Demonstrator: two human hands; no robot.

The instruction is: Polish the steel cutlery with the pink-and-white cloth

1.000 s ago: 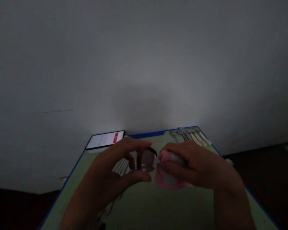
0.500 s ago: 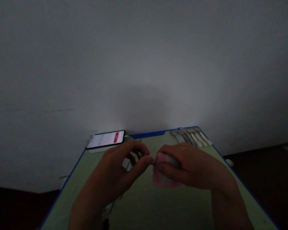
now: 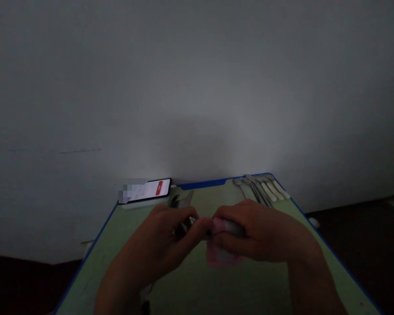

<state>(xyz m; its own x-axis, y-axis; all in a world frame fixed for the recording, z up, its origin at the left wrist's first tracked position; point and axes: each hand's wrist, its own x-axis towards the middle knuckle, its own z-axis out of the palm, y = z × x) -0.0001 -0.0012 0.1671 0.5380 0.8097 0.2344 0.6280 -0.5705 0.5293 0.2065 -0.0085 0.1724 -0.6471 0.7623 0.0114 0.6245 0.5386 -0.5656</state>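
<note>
My left hand [image 3: 170, 236] is closed, thumb against fingers, on a thin piece of metal cutlery [image 3: 192, 220]; its kind is mostly hidden. My right hand [image 3: 249, 232] grips a pink and white cloth [image 3: 221, 258], folded around the cutlery's other end, with a corner hanging below the fingers. The two hands almost meet above the middle of the table. Behind my left hand lie more pieces of cutlery [image 3: 185, 200], partly covered by it. Other cutlery shows dimly under my left wrist.
A small green table [image 3: 197, 284] with a blue rim stands against a grey wall. At its far left corner rests a phone [image 3: 147, 191] with a lit screen. Several spoons, forks and knives, some white-handled [image 3: 269, 191], lie side by side at the far right corner.
My left hand has closed in and now meets the cloth, its thumb against the cutlery. The right hand and cloth have dropped slightly. More of the cutlery behind my left hand shows.
</note>
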